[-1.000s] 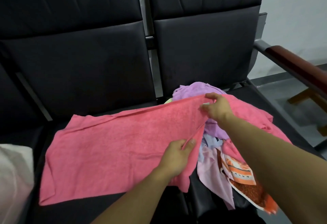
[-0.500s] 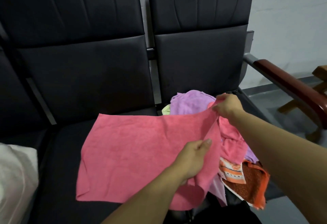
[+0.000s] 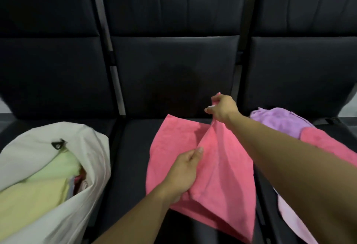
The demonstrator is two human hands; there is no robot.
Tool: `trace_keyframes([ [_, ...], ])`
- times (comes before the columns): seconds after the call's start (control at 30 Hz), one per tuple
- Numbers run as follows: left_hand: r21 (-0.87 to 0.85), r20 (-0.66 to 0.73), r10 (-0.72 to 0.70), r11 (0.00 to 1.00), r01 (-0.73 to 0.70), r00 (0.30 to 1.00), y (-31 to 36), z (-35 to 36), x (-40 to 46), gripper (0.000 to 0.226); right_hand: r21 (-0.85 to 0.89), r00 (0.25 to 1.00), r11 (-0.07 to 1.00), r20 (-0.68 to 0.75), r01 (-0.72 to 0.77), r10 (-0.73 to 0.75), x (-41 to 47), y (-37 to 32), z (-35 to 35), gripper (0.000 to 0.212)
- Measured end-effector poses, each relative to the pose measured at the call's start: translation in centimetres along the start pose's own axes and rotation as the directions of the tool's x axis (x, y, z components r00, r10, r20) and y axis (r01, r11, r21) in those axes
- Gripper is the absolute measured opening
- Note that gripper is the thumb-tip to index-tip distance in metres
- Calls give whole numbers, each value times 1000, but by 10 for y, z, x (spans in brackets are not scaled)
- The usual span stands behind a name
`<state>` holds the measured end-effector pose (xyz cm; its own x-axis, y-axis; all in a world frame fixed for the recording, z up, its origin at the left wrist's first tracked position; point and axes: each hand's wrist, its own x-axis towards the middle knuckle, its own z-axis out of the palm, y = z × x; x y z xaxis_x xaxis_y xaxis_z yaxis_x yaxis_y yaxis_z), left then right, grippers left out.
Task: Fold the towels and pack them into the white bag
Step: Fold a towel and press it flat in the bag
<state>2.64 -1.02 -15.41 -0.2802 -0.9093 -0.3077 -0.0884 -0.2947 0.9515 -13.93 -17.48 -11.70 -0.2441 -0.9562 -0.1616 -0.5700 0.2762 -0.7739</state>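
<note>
A pink towel (image 3: 222,168) lies partly folded on the middle black seat. My right hand (image 3: 222,109) pinches its far corner and lifts it above the seat. My left hand (image 3: 183,174) grips the towel's near edge. On the left seat sits the white bag (image 3: 48,147), open, with light green and yellow towels (image 3: 44,182) inside. A pile of loose towels lies on the right seat, with a purple towel (image 3: 280,122) on top and another pink towel (image 3: 328,147) beside it, partly hidden by my right forearm.
A row of three black padded seats (image 3: 173,74) with tall backs fills the view. A pale lilac cloth (image 3: 295,222) hangs over the front of the right seat. Bare black cushion (image 3: 131,157) shows between the bag and the pink towel.
The view swung left, bringing the white bag into sight. The pink towel went from spread wide to folded narrower, and both hands carried it left onto the middle seat.
</note>
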Motion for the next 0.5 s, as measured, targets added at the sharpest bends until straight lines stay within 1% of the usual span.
trace_keyframes([
  [0.07,-2,-72,-27,1000,27,997,-14,-31,1,40,21,997,999,69,24,-26,4,-22,38,62],
  [0.1,1,-122,-60,998,60,991,-23,-44,3,39,84,991,996,131,26,-37,4,-32,57,65],
  [0.13,11,-182,-108,994,112,977,-32,-57,5,38,192,976,981,215,1,-43,2,-41,74,67],
  [0.17,22,-243,-151,987,161,958,-44,-69,8,38,308,952,949,304,-65,-34,-1,-48,90,67],
  [0.2,19,-293,-200,976,215,935,-54,-79,11,38,364,927,923,375,-125,-23,-4,-50,105,63],
  [0.23,4,-329,-252,963,268,910,-65,-88,13,37,359,912,923,409,-140,-20,-6,-49,117,59],
  [0.3,-36,-370,-336,937,348,866,-82,-102,15,35,283,923,955,384,-94,-23,-7,-35,130,53],
  [0.33,-50,-387,-351,931,361,853,-85,-106,15,34,256,937,964,350,-73,-22,-7,-24,131,50],
  [0.37,-25,-417,-327,937,349,848,-90,-110,15,35,237,950,969,312,-68,-10,-6,-11,128,46],
  [0.4,58,-447,-264,945,322,855,-93,-113,16,38,209,960,975,278,-78,17,-6,1,121,42],
  [0.43,178,-451,-187,939,293,873,-94,-114,17,42,178,969,981,244,-83,38,-5,15,112,38],
  [0.5,415,-379,-63,880,231,923,-92,-115,18,42,48,983,997,179,-52,42,-8,43,89,26],
])
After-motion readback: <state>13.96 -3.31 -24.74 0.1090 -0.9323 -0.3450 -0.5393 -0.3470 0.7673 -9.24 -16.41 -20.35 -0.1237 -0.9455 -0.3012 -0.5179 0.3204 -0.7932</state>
